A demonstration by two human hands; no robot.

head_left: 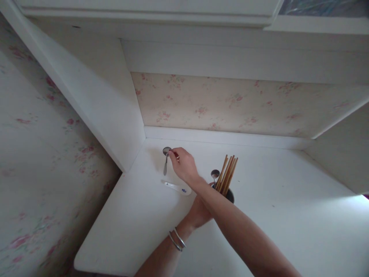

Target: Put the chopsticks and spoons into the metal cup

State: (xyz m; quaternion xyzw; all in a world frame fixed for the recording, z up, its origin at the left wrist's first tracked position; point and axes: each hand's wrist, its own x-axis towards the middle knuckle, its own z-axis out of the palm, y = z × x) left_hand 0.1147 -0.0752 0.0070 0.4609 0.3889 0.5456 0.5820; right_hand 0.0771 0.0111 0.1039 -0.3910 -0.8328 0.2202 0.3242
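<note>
My right hand (184, 164) reaches across to the left, over my left forearm, with its thumb and fingers pinched at the bowl of a metal spoon (165, 165). The spoon's handle points toward me. Just below lies a white spoon with blue marks (175, 187), flat on the white surface. My left hand (201, 211), its wrist in two silver bangles, is wrapped around a dark cup (230, 196); my right forearm hides part of it. Several wooden chopsticks (227, 173) and a metal ladle-like spoon (215, 174) stand up out of the cup.
The white desktop (273, 231) has a rounded front left corner. A white side panel (98, 100) rises at the left, and a low ledge (230, 138) runs along the back. Overhead hangs a white cabinet (150, 11). Flowered wallpaper (201, 104) covers the wall behind.
</note>
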